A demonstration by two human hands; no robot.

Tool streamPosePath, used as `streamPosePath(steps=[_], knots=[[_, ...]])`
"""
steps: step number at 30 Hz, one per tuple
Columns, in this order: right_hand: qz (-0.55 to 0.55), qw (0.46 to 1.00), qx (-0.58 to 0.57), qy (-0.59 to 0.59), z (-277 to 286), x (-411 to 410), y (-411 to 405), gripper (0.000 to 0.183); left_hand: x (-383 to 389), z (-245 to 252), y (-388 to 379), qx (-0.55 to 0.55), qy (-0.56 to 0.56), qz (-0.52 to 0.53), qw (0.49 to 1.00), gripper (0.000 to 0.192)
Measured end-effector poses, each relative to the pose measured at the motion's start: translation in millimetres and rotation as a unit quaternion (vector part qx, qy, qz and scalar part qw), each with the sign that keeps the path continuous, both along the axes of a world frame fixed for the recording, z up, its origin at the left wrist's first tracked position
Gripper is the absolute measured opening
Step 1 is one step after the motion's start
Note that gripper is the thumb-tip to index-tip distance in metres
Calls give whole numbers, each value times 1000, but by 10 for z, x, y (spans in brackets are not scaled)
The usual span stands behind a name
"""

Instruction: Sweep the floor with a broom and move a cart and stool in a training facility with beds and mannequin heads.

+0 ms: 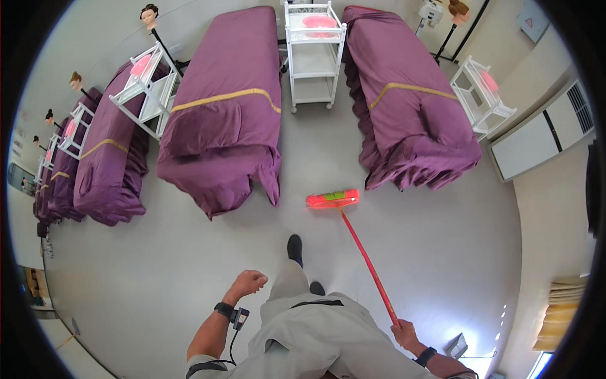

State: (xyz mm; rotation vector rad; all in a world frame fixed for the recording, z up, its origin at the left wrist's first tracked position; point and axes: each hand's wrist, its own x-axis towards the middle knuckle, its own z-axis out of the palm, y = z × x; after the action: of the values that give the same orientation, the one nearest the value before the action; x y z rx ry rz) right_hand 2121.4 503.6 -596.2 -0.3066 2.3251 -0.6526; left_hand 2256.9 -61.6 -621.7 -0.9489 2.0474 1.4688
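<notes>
My right hand (405,334) is closed around the upper end of the red handle of a push broom (369,263). The broom head (333,199), with red and green bristles, rests on the grey floor ahead of me, near the gap between two purple-covered beds. My left hand (251,283) hangs at my left side with its fingers curled, and no object shows in it. A black strap with a small cabled device is on my left wrist, and a black band is on my right.
Purple-draped beds (227,61) (402,61) stand ahead, with a white wheeled trolley (315,76) between them holding a pink basin (319,26). More beds, trolleys and mannequin heads on stands line the left. A white air conditioner (539,132) is at the right wall; a dustpan-like object (456,346) lies lower right.
</notes>
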Motion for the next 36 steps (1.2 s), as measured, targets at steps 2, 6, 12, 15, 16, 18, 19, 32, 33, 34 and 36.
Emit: streamPosePath(steps=[2,6,12,15,16,18,19,32,33,34,36], knots=[[-35,999,17,-17,203,-142,-269,21,-284,-66,-178,5,-1,-12,1000,35],[-49,997,61,-23,459,-388,-590,20,-831,-248,-514,3,46,-54,997,35],[-98,994,13,-43,596,-656,-565,21,-1550,-273,-945,-36,66,-96,992,34],[-235,951,83,-183,1075,-798,-909,21,-1911,-283,-1151,-60,80,-104,990,35],[-263,945,48,-189,981,-748,-775,17,-2033,-308,-1212,-68,79,-122,987,35],[-125,980,36,-152,1246,-581,-714,30,-2384,-347,-1231,-74,85,-161,981,35],[-143,978,34,-147,1185,-463,-591,30,-2605,-359,-1183,-54,116,-167,978,35],[-331,908,21,-255,1613,-2061,-383,37,-3679,-309,-1181,-12,12,-179,984,34],[-332,907,21,-257,1662,-2055,-365,37,-3719,-267,-1165,-12,10,-180,983,34],[-314,913,50,-258,1708,-2025,-321,35,-3763,-236,-1159,3,0,-168,986,34],[-292,918,76,-258,1950,-2138,-431,34,-3889,-225,-1227,15,-9,-154,988,33]])
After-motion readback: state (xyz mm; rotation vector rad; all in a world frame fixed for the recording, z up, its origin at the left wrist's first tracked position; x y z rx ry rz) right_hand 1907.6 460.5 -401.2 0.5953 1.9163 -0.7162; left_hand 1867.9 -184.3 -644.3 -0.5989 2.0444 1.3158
